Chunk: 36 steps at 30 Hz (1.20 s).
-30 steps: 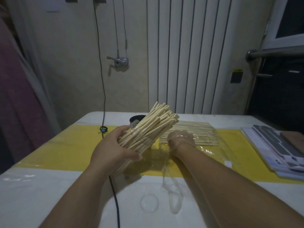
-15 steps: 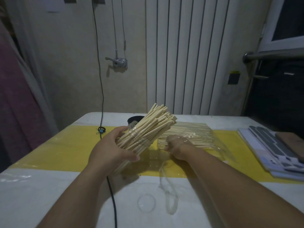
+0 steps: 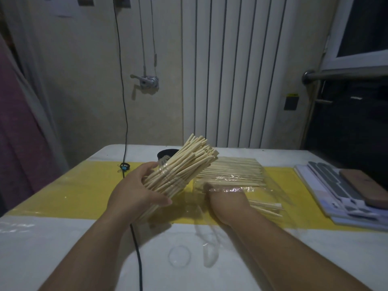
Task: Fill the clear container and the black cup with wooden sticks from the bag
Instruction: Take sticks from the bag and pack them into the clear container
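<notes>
While the left hand (image 3: 136,196) grips the tilted, stick-packed clear container (image 3: 168,179) at centre frame, the right hand (image 3: 226,203) sits inside the bag (image 3: 270,192), nearer the loose wooden sticks (image 3: 231,171) just beyond it, lying left-to-right; its grasp cannot be told. Black cup (image 3: 165,153): behind container.

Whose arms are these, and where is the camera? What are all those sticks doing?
No machine here: these are a person's two arms, filmed by one camera worn on their head, looking down. The left hand grips a tilted clear container stuffed with wooden sticks. The right hand reaches into the clear bag of more sticks; its fingers are hidden by shiny plastic. A black cup stands behind, on the table.
</notes>
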Each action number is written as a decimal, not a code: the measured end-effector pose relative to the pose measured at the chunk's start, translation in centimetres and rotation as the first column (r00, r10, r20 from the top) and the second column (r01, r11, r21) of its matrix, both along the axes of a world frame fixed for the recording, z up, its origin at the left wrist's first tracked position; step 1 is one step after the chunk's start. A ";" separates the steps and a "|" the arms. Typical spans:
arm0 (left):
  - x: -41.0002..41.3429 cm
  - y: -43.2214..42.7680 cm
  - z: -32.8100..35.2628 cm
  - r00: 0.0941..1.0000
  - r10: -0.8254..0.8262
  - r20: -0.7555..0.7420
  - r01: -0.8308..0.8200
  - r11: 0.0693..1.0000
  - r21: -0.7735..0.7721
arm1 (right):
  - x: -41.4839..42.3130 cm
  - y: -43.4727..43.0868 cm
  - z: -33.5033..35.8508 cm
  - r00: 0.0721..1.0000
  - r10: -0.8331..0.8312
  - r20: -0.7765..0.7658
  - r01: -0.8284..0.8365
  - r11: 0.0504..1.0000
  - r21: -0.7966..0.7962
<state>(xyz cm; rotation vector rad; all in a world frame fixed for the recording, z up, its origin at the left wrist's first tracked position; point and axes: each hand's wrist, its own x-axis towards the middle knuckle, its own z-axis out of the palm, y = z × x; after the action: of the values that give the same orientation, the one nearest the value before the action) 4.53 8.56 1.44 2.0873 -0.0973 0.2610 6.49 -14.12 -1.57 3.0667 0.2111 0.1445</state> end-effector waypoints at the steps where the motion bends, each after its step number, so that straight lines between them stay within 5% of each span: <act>1: 0.0 0.0 0.0 1.000 0.000 -0.003 0.000 1.000 0.001 | -0.5 0.1 0.1 1.000 0.013 0.020 -0.012 0.999 -0.050; 10: 0.0 0.0 -0.1 1.000 -0.007 0.000 0.007 1.000 -0.001 | -2.5 -1.2 0.5 0.998 -0.006 -0.057 0.009 0.999 0.042; 18: 0.0 0.0 -0.1 1.000 -0.006 0.004 0.006 1.000 0.006 | -4.9 -1.3 5.1 0.996 0.085 0.022 -0.087 0.988 0.130; 24: 0.1 0.0 -0.2 1.000 0.004 0.008 -0.004 1.000 0.006 | -6.2 -1.2 7.0 0.947 0.127 0.295 -0.146 0.988 0.043; 26: 0.1 0.0 -0.3 1.000 -0.001 0.007 0.001 1.000 0.003 | -5.9 -1.2 6.6 0.836 0.187 0.517 -0.224 0.974 0.010; 28: 0.2 0.0 -0.3 1.000 -0.008 0.011 0.008 1.000 0.005 | -5.6 -1.5 6.1 0.625 0.186 0.758 -0.308 0.951 0.020; 31: 0.1 0.1 -0.3 1.000 -0.023 0.016 0.023 1.000 0.012 | -5.2 -1.9 5.5 0.346 0.167 0.923 -0.459 0.888 0.012; 36: 0.1 0.1 -0.3 0.999 -0.041 0.021 0.041 0.998 0.039 | -5.7 -1.9 6.0 0.209 0.047 0.977 -0.495 0.867 0.064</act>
<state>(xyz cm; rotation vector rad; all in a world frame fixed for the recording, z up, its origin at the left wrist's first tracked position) 4.62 8.70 1.11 2.1186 -0.1595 0.2594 0.75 -16.01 4.43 2.4577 0.6940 2.2413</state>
